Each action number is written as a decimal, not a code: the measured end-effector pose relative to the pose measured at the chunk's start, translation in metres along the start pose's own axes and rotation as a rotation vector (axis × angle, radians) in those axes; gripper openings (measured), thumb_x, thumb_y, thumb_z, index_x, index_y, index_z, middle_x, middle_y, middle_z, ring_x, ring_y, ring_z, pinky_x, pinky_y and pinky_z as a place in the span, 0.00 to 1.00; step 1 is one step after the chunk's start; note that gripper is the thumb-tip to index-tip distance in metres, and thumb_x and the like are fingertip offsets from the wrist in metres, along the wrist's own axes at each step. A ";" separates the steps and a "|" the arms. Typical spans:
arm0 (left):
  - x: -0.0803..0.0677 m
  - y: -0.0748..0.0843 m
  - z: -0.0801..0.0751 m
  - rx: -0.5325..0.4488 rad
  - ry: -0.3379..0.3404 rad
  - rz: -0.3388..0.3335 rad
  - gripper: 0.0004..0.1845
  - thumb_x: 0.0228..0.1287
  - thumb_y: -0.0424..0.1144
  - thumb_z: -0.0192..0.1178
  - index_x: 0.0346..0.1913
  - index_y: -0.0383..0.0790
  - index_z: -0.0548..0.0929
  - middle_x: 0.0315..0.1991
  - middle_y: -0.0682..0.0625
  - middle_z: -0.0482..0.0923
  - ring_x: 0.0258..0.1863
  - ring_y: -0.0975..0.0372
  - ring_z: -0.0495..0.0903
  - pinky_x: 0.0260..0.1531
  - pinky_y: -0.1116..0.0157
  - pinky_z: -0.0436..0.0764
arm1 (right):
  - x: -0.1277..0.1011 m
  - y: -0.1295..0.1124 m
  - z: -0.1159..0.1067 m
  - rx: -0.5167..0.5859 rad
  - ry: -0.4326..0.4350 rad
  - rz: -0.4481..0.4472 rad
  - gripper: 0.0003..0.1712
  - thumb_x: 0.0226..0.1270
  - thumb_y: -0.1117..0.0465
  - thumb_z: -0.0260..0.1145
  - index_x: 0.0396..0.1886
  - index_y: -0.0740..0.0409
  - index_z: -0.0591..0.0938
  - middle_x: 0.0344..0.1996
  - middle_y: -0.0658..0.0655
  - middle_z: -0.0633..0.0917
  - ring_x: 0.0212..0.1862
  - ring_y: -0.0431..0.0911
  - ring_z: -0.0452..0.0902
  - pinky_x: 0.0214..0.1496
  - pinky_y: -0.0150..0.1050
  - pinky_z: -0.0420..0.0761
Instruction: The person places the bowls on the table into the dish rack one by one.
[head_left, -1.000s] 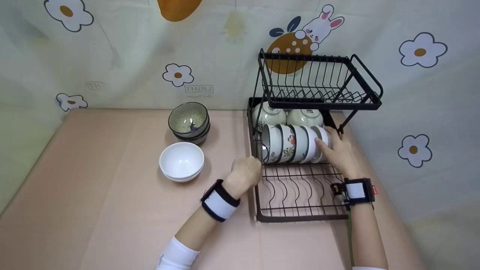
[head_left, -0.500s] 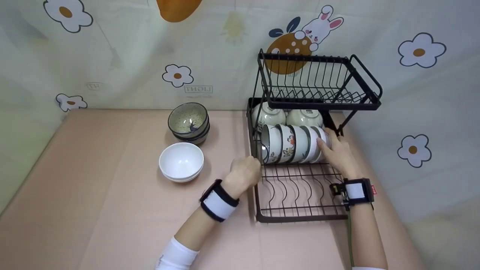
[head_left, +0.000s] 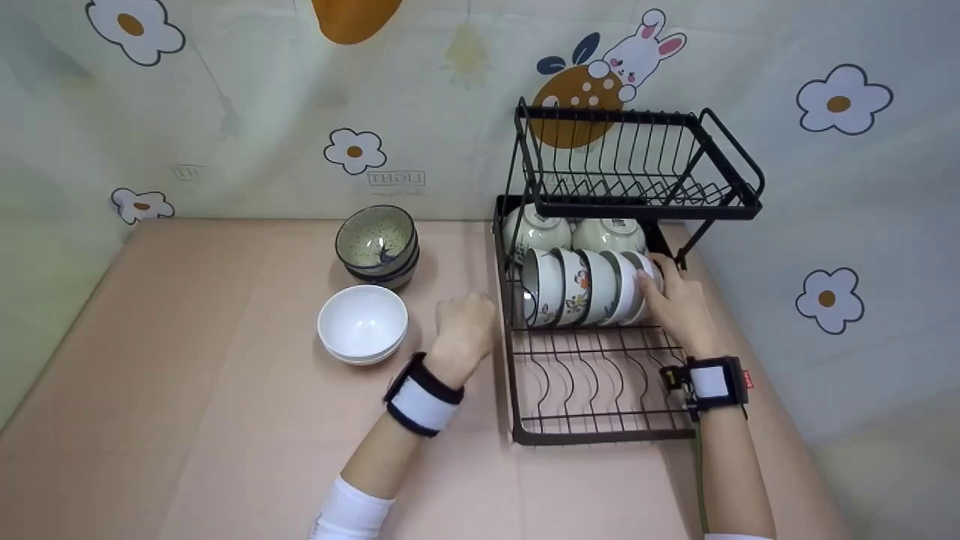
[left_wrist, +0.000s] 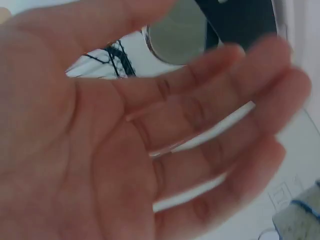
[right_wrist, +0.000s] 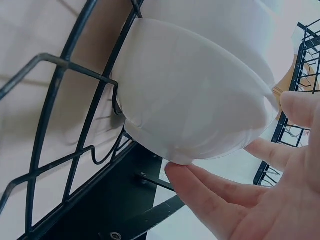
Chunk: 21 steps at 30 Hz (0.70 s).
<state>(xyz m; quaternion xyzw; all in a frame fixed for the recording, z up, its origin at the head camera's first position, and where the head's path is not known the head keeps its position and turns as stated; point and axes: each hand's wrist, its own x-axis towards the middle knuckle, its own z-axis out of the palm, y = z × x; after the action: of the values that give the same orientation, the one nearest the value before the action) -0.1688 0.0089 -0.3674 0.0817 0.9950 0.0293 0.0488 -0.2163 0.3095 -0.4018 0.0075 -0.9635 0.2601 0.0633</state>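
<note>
My right hand (head_left: 681, 304) is at the right end of a row of bowls standing on edge in the lower tier of a black dish rack (head_left: 600, 435). Its thumb and fingers hold the last white bowl (right_wrist: 195, 95), fingertips against the base and thumb near the rim. The neighbouring floral bowls (head_left: 576, 289) lean in the same row. Left of the rack, above the table, my left hand (head_left: 465, 330) holds nothing; in the left wrist view its fingers are loosely extended. Nearby is a stack of white bowls (head_left: 363, 322).
Behind the white stack stands a stack of speckled dark-rimmed bowls (head_left: 375, 238). Two upside-down bowls (head_left: 611, 236) sit at the rack's back. The upper rack tier (head_left: 649, 206) overhangs them. A patterned cloth (head_left: 247, 97) hangs behind the table.
My left hand has left the rack's left side rail and moved left. The right hand stays at the end bowl, which has shifted slightly, now leaning against its neighbours.
</note>
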 end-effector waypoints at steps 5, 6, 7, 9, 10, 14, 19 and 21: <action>0.006 -0.013 -0.003 -0.013 0.080 -0.248 0.07 0.61 0.30 0.55 0.38 0.37 0.83 0.36 0.44 0.86 0.36 0.54 0.85 0.34 0.60 0.82 | -0.002 -0.001 -0.002 0.004 0.050 0.006 0.37 0.72 0.38 0.46 0.71 0.56 0.61 0.51 0.77 0.77 0.49 0.68 0.77 0.51 0.64 0.75; 0.007 -0.016 -0.003 -0.029 0.087 -0.289 0.08 0.63 0.31 0.53 0.38 0.37 0.84 0.36 0.44 0.86 0.36 0.54 0.85 0.34 0.60 0.82 | -0.002 -0.002 -0.002 0.007 0.061 0.006 0.36 0.72 0.39 0.46 0.71 0.56 0.62 0.57 0.78 0.73 0.54 0.71 0.73 0.55 0.67 0.72; 0.009 -0.020 -0.004 -0.043 0.079 -0.322 0.10 0.64 0.31 0.52 0.38 0.37 0.84 0.37 0.44 0.86 0.37 0.54 0.85 0.33 0.59 0.82 | -0.002 -0.002 -0.002 0.005 0.074 0.006 0.36 0.72 0.39 0.45 0.71 0.55 0.62 0.62 0.77 0.69 0.58 0.72 0.69 0.57 0.68 0.69; 0.011 -0.027 -0.005 -0.067 0.049 -0.366 0.13 0.66 0.31 0.49 0.38 0.38 0.86 0.39 0.43 0.86 0.38 0.53 0.85 0.34 0.57 0.81 | -0.003 -0.003 -0.002 -0.003 0.108 0.006 0.35 0.72 0.40 0.46 0.69 0.56 0.64 0.66 0.75 0.64 0.63 0.72 0.64 0.60 0.69 0.66; 0.012 -0.030 -0.006 -0.087 0.033 -0.379 0.14 0.66 0.30 0.49 0.38 0.38 0.86 0.40 0.43 0.86 0.38 0.52 0.85 0.34 0.56 0.82 | -0.003 -0.003 -0.002 -0.009 0.126 0.004 0.34 0.73 0.40 0.45 0.69 0.56 0.65 0.66 0.74 0.64 0.63 0.72 0.64 0.61 0.69 0.66; 0.017 -0.043 -0.006 -0.148 -0.081 -0.397 0.14 0.66 0.29 0.49 0.45 0.36 0.85 0.48 0.41 0.84 0.43 0.48 0.84 0.34 0.50 0.83 | -0.002 -0.005 -0.002 -0.022 0.186 -0.006 0.31 0.73 0.42 0.46 0.66 0.58 0.69 0.63 0.72 0.68 0.61 0.70 0.67 0.60 0.68 0.67; 0.025 -0.054 0.000 -0.209 -0.163 -0.409 0.15 0.66 0.29 0.49 0.51 0.33 0.82 0.53 0.38 0.80 0.49 0.45 0.82 0.33 0.46 0.84 | -0.002 -0.006 -0.002 -0.027 0.207 -0.011 0.30 0.74 0.44 0.46 0.64 0.59 0.70 0.61 0.72 0.70 0.58 0.70 0.69 0.58 0.67 0.68; 0.028 -0.057 0.004 -0.225 -0.175 -0.416 0.16 0.67 0.30 0.48 0.52 0.33 0.82 0.54 0.37 0.80 0.50 0.45 0.81 0.34 0.45 0.84 | -0.002 -0.006 -0.002 -0.031 0.206 -0.011 0.30 0.74 0.44 0.46 0.64 0.59 0.70 0.61 0.72 0.70 0.58 0.71 0.69 0.58 0.68 0.68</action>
<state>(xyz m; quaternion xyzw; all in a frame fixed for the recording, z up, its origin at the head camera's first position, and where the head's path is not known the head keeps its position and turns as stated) -0.2050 -0.0424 -0.3773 -0.1285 0.9729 0.1220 0.1485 -0.2138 0.3051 -0.3968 -0.0149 -0.9557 0.2444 0.1635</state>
